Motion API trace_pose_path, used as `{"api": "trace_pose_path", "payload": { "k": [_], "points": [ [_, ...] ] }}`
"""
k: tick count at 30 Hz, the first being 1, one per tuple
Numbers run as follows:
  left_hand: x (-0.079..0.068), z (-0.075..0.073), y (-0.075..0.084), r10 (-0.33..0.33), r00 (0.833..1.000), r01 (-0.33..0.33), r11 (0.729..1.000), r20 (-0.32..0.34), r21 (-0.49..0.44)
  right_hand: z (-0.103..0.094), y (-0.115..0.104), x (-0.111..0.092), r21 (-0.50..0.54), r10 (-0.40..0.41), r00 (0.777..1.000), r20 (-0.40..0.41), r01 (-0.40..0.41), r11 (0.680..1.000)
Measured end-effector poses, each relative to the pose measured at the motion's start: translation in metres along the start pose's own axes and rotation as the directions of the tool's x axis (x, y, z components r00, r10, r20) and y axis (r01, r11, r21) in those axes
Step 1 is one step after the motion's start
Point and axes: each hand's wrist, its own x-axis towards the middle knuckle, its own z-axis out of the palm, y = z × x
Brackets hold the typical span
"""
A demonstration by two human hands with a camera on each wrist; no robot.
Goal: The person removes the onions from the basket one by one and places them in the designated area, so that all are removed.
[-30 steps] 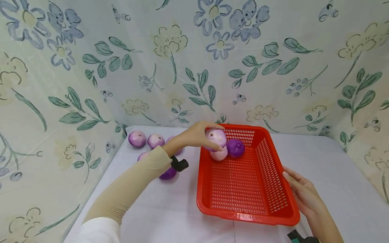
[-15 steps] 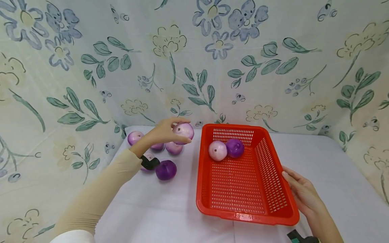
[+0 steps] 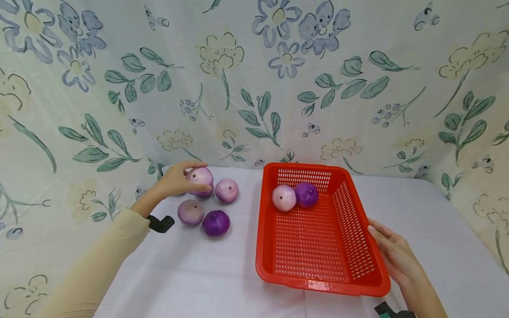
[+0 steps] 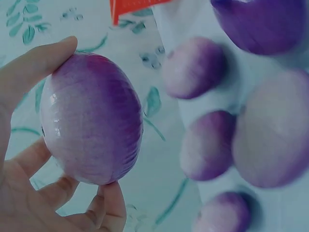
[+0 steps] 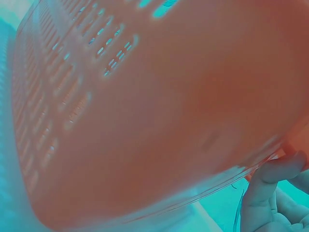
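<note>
My left hand (image 3: 175, 180) holds a pale purple onion (image 3: 200, 176) between thumb and fingers, above the group of onions on the left of the table. In the left wrist view this onion (image 4: 91, 118) appears large, with a white-to-purple skin. My right hand (image 3: 397, 251) grips the right rim of a red plastic basket (image 3: 260, 238); in the right wrist view its fingers (image 5: 263, 188) curl at the rim. Inside the basket, at the back left, a pale onion (image 3: 284, 198) lies beside a dark purple onion (image 3: 307, 194).
Several onions lie on the white-covered table (image 3: 222, 274), among them a pink one (image 3: 226, 191), a dull pale one (image 3: 190, 213) and a dark purple one (image 3: 216, 223). Another is mostly hidden behind the left hand. Flower-patterned cloth (image 3: 222, 110) hangs behind and along the sides.
My left hand has carried the pale onion leftward, from over the basket to above the onions on the table. The right hand keeps its grip, and the basket stays nearly still.
</note>
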Motion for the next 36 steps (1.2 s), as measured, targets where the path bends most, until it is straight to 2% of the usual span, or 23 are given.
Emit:
{"api": "trace_pose_path", "payload": {
  "k": [4, 10, 16, 22, 30, 36],
  "points": [
    [-0.009, -0.009, -0.024, -0.047, 0.999, 0.047, 0.999, -0.021, 0.008, 0.000, 0.000, 0.000, -0.001, 0.007, 1.000, -0.008, -0.007, 1.000],
    [-0.018, -0.018, -0.054, -0.081, 0.996, 0.082, 0.996, -0.034, 0.022, 0.001, 0.000, -0.001, -0.012, 0.012, 1.000, -0.015, -0.012, 1.000],
    [-0.026, -0.018, -0.074, -0.137, 0.990, 0.137, 0.990, -0.024, 0.042, 0.001, 0.001, -0.001, -0.010, 0.008, 1.000, -0.010, -0.008, 1.000],
    [-0.035, -0.013, -0.089, -0.195, 0.981, 0.195, 0.980, -0.021, 0.025, 0.001, 0.001, 0.000, -0.016, 0.003, 1.000, -0.005, -0.003, 1.000],
    [-0.039, -0.001, -0.119, -0.120, 0.988, 0.127, 0.990, -0.096, 0.062, 0.000, 0.000, 0.000, -0.019, 0.006, 1.000, -0.010, -0.007, 1.000],
    [-0.044, 0.007, -0.127, -0.086, 0.988, 0.095, 0.993, -0.126, 0.074, -0.001, 0.000, -0.001, -0.015, -0.014, 1.000, 0.013, 0.014, 1.000]
  ]
}}
